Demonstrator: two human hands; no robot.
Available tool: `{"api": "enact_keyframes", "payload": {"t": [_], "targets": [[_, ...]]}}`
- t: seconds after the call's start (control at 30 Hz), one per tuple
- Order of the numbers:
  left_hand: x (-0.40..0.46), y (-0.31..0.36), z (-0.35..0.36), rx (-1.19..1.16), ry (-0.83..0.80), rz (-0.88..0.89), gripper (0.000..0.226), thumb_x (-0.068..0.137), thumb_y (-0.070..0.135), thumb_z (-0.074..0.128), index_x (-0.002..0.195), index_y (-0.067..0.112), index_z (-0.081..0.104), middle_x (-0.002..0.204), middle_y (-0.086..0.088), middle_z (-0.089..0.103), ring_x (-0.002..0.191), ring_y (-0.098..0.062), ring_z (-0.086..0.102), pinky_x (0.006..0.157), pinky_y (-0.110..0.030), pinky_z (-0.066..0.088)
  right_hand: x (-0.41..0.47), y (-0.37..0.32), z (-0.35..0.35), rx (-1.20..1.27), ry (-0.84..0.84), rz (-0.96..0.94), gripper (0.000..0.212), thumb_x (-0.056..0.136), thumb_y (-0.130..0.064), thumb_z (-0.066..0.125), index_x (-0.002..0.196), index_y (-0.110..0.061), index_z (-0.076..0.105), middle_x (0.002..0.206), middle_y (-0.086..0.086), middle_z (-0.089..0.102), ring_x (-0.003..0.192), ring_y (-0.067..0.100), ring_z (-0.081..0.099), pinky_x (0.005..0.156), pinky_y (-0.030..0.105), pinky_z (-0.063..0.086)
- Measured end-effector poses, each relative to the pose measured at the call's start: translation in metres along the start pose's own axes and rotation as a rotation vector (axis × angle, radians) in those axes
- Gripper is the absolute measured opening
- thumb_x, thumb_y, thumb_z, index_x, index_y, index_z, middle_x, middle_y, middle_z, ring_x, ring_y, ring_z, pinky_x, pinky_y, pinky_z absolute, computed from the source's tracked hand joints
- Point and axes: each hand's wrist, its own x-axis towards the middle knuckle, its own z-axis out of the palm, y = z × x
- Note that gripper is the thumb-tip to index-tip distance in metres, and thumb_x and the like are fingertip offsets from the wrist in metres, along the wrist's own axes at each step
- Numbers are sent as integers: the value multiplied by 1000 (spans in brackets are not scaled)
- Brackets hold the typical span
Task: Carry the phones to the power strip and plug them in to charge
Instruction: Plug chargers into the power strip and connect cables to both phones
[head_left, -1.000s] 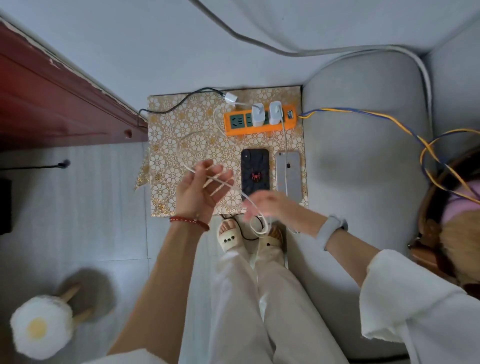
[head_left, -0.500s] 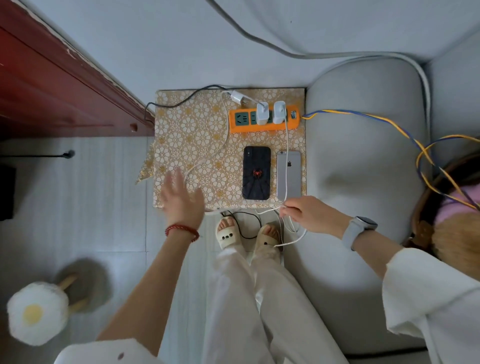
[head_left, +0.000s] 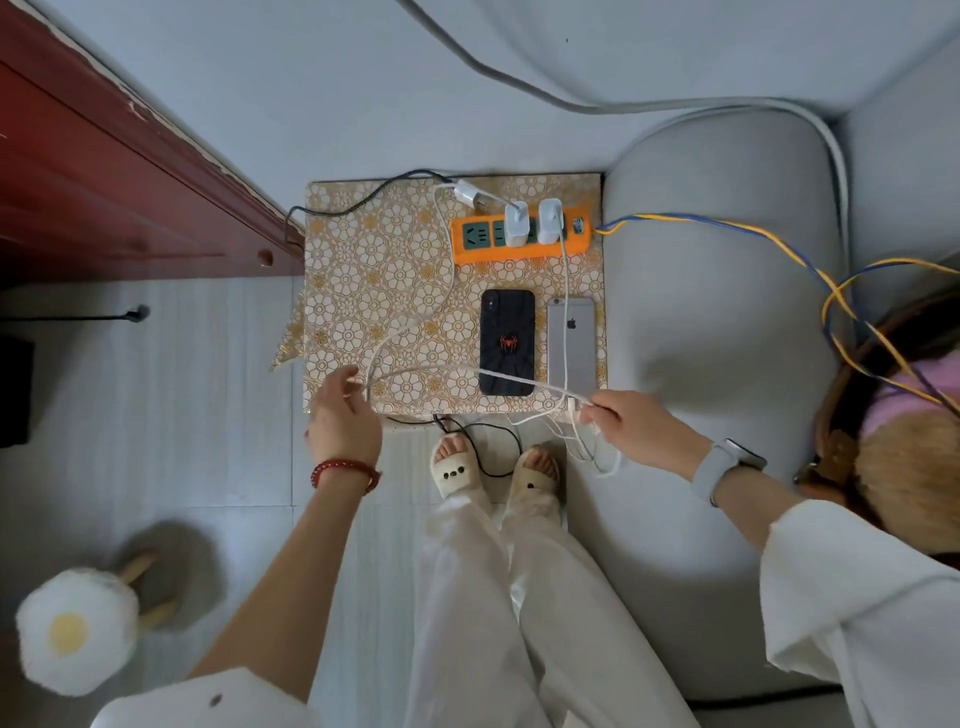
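We find the black phone (head_left: 507, 343) and the silver phone (head_left: 571, 345) lying face down, side by side, near the table's (head_left: 374, 270) right edge, below the orange power strip (head_left: 521, 236) at its far right corner. Our right hand (head_left: 631, 428) pinches a white cable (head_left: 467, 370) at the front edge. Our left hand (head_left: 343, 415) is half open, fingers loosely curled around the same cable.

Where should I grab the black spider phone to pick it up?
Grip the black phone by its two long edges, coming straight down from above. It lies flat, face down, on the patterned mat, so only the thin sides offer a hold. The silver phone sits close on its right, and a white cable crosses its near end, so pinch toward the far half.
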Motion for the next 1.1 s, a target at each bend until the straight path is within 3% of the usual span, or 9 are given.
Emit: {"api": "enact_keyframes", "payload": {"t": [0.07, 0.2, 0.4, 0.5, 0.6, 0.7, 0.9, 1.0, 1.1], "targets": [[-8, 3, 5, 89, -150, 252, 44, 88, 10, 47, 131, 16, 41, 125, -7, 57, 114, -25, 51, 95, -47, 43, 0, -13, 6, 14, 2, -79, 31, 96, -15, 36, 91, -1, 63, 61, -11, 45, 54, 4, 41, 51, 8, 37], [-31, 20, 24, 9, -475, 367, 56, 88, 26, 52, 136, 13, 28, 123, -7, 57, 91, -11, 56, 76, -33, 52, 6, -44, 17, 90, 42, -230, 29, 96, -13, 39, 88, 3, 63, 61, -9, 51, 49, 2, 40, 51, 9, 36], [-36, 11, 23, 37, -148, 333, 98, 75, 30, 69, 144, 11, 2, 151, -14, 19, 137, -30, 24, 111, -50, 26, 8, -41, 7, -168, -32, -262, 30, 97, -15, 36, 96, -4, 64, 86, 11, 63, 67, 19, 54, 62, 29, 41], [-35, 14, 24, 200, -254, 476, 70, 80, 33, 63, 139, 21, 29, 144, -8, 38, 135, -30, 29, 114, -53, 15, 7, -46, 10, -112, -3, -267, 30, 96, -18, 41, 93, 0, 65, 79, 15, 63, 62, 17, 49, 58, 27, 35], [-41, 23, 30, 158, -426, 611, 25, 89, 26, 52, 110, 18, 62, 97, -3, 72, 90, -21, 63, 110, -47, 24, 6, -56, 17, -41, 0, -302, 28, 94, -20, 46, 89, 1, 65, 69, 10, 58, 54, 10, 41, 52, 21, 28], [-35, 26, 25, -106, -268, 289, 21, 93, 20, 43, 88, 19, 64, 69, 4, 69, 56, -8, 54, 80, -33, 46, 5, -50, 11, 74, 9, -235, 24, 93, -20, 49, 82, -4, 63, 60, -1, 48, 50, 5, 37, 48, 11, 34], [-17, 13, 9, -258, -17, -182, 23, 92, 20, 41, 104, 15, 60, 92, -4, 67, 92, -25, 62, 81, -35, 48, 3, -23, 2, 75, 22, -60, 28, 92, -21, 48, 72, -7, 59, 60, 1, 46, 52, 10, 37, 50, 18, 28], [-29, 10, 12, 70, -76, 211, 48, 88, 19, 49, 134, 19, 38, 132, -8, 52, 121, -27, 47, 104, -48, 35, -2, -39, 12, 109, 27, -142, 25, 94, -15, 46, 82, -11, 67, 56, -12, 46, 45, 5, 39, 43, 10, 32], [-41, 18, 22, 171, -344, 595, 40, 88, 23, 51, 128, 18, 48, 117, -5, 64, 114, -23, 54, 111, -52, 22, -4, -57, 20, 108, 38, -250, 24, 93, -14, 47, 91, -2, 67, 64, -14, 56, 51, -7, 50, 52, 4, 36]]}}
